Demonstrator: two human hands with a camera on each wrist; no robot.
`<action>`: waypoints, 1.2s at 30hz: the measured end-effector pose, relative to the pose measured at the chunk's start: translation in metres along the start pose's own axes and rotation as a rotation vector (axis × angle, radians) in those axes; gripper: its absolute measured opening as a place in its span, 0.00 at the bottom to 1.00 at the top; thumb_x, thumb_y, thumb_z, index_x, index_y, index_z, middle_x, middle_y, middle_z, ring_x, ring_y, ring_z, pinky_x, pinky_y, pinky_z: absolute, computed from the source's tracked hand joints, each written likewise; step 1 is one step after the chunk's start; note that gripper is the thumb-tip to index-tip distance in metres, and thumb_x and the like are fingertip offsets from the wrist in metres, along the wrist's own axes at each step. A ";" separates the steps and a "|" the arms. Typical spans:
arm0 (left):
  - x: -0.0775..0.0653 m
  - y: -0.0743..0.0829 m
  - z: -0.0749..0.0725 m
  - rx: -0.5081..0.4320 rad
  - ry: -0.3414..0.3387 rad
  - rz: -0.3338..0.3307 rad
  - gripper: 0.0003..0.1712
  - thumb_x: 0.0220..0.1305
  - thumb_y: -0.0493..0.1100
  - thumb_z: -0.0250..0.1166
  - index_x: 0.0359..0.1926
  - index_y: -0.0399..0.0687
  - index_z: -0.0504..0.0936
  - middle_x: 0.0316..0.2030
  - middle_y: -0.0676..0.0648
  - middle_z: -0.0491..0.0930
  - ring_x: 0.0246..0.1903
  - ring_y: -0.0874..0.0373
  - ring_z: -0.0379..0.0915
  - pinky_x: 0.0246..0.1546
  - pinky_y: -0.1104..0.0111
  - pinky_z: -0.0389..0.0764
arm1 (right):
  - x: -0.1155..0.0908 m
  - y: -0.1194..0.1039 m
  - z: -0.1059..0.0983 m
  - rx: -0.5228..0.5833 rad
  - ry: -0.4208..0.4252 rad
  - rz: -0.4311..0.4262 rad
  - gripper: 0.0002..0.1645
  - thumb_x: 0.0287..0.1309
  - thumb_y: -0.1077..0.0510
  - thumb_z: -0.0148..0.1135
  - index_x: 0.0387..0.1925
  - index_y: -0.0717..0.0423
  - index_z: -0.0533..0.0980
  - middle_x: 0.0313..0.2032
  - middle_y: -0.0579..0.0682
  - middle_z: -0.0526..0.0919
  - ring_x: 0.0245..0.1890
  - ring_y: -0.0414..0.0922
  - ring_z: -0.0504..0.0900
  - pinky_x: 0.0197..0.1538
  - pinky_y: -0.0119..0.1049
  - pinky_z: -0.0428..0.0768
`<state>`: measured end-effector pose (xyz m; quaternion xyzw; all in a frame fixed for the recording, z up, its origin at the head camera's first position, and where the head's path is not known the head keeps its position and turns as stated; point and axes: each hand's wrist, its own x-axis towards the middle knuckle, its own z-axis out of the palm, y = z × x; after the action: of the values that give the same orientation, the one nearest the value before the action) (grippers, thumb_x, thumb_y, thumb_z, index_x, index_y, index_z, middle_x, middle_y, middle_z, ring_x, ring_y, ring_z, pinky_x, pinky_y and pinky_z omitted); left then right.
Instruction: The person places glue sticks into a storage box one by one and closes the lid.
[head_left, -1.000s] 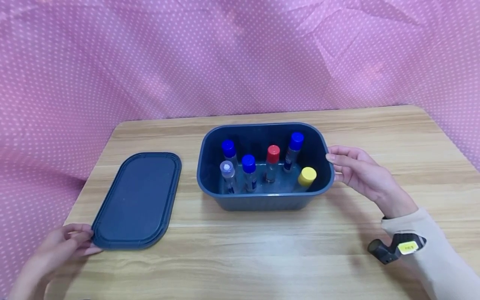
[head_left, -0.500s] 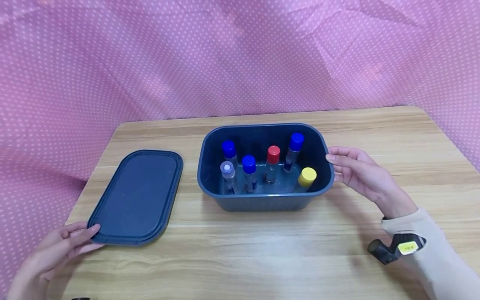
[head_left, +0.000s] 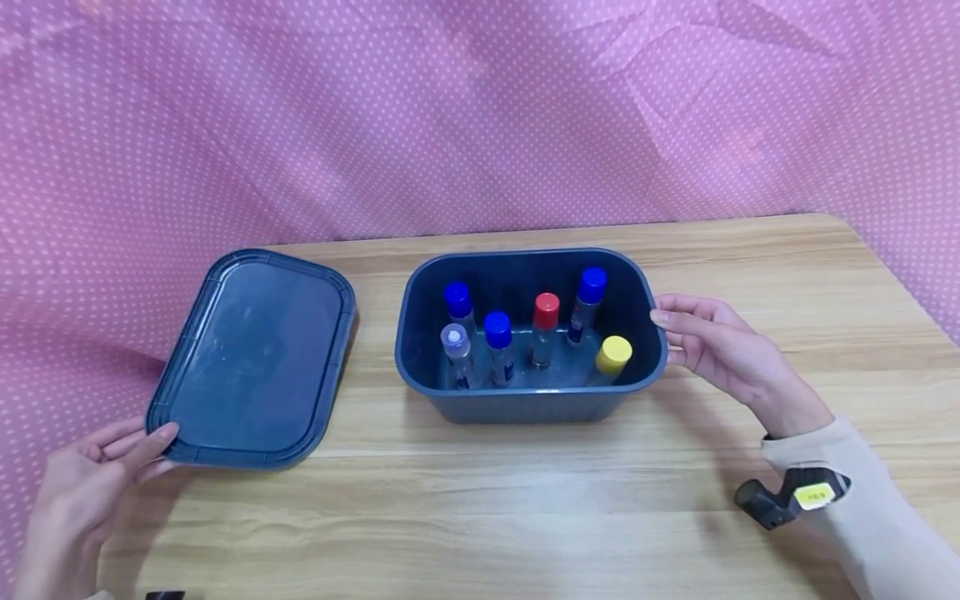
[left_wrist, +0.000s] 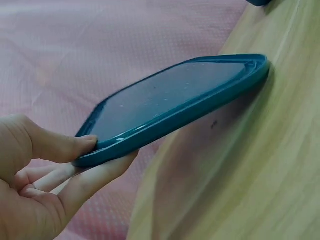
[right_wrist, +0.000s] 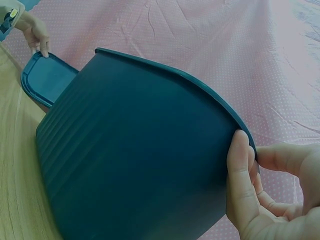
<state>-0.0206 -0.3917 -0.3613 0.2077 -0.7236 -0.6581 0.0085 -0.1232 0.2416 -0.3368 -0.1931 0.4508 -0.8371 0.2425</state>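
A dark blue rectangular lid (head_left: 258, 354) is tilted, its near-left corner pinched by my left hand (head_left: 93, 479). In the left wrist view the thumb lies on top of the lid (left_wrist: 165, 102) and fingers lie beneath; the far edge is low at the table, the held corner raised. My right hand (head_left: 720, 350) pinches the right rim of a dark blue bin (head_left: 525, 406), thumb at the rim and fingers against the outer wall. Inside the bin stand several clear bottles: blue-capped ones (head_left: 498, 331), a red-capped one (head_left: 546, 312), a yellow-capped one (head_left: 613, 357) and a pale-topped one (head_left: 455, 340).
The bin stands on a wood-grain table (head_left: 525, 508). A pink dotted cloth (head_left: 480, 117) hangs behind the table and along its left side. A black wrist device (head_left: 791, 496) sits on the right sleeve.
My left hand has shifted its grip, its thumb now over the lid's corner, and raised that corner so the lid tilts up and has moved away from me. Right hand and bin stay still.
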 end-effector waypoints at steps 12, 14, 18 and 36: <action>-0.011 0.028 0.036 0.060 0.162 0.224 0.19 0.56 0.30 0.70 0.33 0.65 0.82 0.22 0.66 0.83 0.23 0.72 0.80 0.24 0.81 0.79 | 0.001 0.001 0.000 -0.010 0.012 -0.008 0.18 0.71 0.71 0.40 0.48 0.66 0.77 0.43 0.54 0.84 0.40 0.43 0.84 0.43 0.37 0.84; -0.012 0.032 0.041 0.142 0.212 0.246 0.19 0.56 0.32 0.70 0.34 0.67 0.81 0.22 0.69 0.81 0.23 0.74 0.79 0.24 0.83 0.78 | 0.000 0.001 0.000 -0.007 0.013 -0.008 0.17 0.71 0.72 0.40 0.48 0.67 0.77 0.43 0.54 0.84 0.40 0.44 0.85 0.43 0.37 0.84; -0.013 0.040 0.052 0.294 0.322 0.290 0.18 0.56 0.35 0.71 0.47 0.58 0.82 0.21 0.75 0.78 0.22 0.78 0.77 0.25 0.87 0.75 | -0.001 0.002 0.000 -0.003 0.014 -0.005 0.17 0.71 0.71 0.40 0.48 0.67 0.76 0.44 0.55 0.84 0.41 0.44 0.85 0.44 0.38 0.84; -0.016 0.047 0.090 0.477 0.463 0.917 0.17 0.47 0.25 0.72 0.42 0.25 0.83 0.29 0.81 0.71 0.27 0.89 0.71 0.28 0.93 0.70 | -0.001 0.000 0.001 0.004 0.002 -0.002 0.18 0.71 0.71 0.39 0.48 0.66 0.77 0.44 0.54 0.84 0.41 0.44 0.85 0.44 0.37 0.84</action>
<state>-0.0453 -0.2995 -0.3240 0.0074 -0.8476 -0.3427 0.4050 -0.1219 0.2413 -0.3367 -0.1923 0.4491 -0.8384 0.2415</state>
